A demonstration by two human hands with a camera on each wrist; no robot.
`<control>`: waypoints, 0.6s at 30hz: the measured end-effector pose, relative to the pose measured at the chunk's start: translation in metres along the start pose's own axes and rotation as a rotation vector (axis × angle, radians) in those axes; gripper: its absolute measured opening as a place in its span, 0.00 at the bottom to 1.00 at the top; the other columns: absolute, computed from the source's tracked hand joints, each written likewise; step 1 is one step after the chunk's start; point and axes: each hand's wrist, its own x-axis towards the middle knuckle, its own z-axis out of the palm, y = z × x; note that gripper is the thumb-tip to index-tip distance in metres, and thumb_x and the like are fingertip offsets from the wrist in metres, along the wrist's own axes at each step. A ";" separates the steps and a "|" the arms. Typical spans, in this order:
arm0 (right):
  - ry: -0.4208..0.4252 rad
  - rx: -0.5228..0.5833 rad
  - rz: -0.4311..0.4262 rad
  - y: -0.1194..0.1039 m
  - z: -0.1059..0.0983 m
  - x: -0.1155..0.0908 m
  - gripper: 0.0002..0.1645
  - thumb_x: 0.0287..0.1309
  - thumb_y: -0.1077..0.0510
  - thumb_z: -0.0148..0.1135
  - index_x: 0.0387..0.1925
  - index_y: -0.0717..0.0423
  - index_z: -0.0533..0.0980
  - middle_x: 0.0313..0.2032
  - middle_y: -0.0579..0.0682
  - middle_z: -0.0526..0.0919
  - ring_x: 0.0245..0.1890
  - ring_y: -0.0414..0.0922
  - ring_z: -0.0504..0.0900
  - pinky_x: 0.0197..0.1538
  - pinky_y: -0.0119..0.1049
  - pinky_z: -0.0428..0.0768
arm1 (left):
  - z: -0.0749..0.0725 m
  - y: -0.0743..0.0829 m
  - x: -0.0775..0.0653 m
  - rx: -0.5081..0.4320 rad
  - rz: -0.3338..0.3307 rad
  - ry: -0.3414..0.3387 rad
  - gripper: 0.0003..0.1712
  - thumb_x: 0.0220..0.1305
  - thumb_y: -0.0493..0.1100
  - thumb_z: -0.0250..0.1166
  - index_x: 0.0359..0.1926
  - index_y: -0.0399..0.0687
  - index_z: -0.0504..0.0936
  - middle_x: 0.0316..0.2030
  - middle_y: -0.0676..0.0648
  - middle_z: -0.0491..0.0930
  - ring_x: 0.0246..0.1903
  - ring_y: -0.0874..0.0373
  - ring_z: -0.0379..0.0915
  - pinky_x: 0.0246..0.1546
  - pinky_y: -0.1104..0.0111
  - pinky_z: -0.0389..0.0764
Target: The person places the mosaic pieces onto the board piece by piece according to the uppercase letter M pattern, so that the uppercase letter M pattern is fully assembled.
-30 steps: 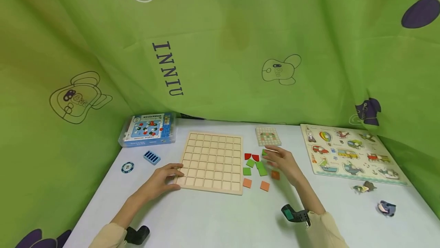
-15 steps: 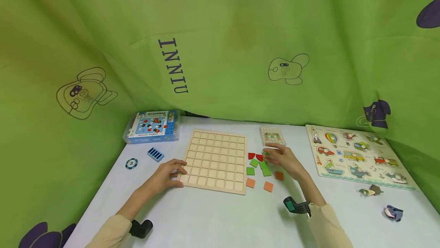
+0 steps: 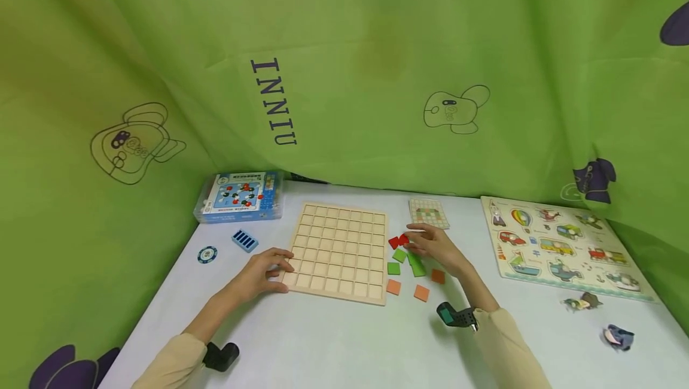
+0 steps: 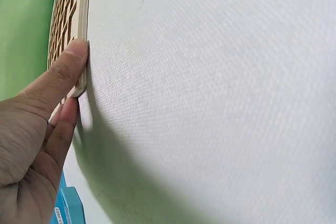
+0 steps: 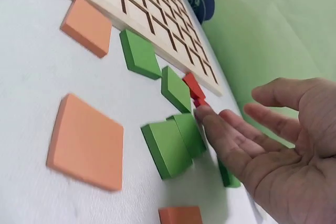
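Note:
A wooden grid board lies in the middle of the table. My left hand holds its near left corner, with the thumb on the near edge and the fingers along the left side, as the left wrist view shows. To the board's right lie red quarter-round tiles, several green tiles and orange tiles. My right hand hovers over this group with fingers loosely bent and spread. In the right wrist view one fingertip meets a red tile. Nothing is gripped between thumb and fingers there.
A pattern card lies behind the tiles. A vehicle puzzle board and two small figures, one a blue toy, are at the right. At the left are a boxed set, a blue block and a round chip.
My right hand has shifted left and slightly back toward the red tiles, which have turned and moved a little. My left hand stays at the board's corner. The head view has shifted slightly.

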 end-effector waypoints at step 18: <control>0.262 -0.341 -0.126 0.008 0.006 0.028 0.21 0.53 0.77 0.61 0.51 0.77 0.71 0.46 0.72 0.79 0.44 0.63 0.81 0.46 0.46 0.82 | 0.001 0.000 0.000 -0.001 -0.015 0.002 0.17 0.45 0.31 0.74 0.39 0.37 0.81 0.57 0.33 0.70 0.58 0.34 0.65 0.50 0.60 0.79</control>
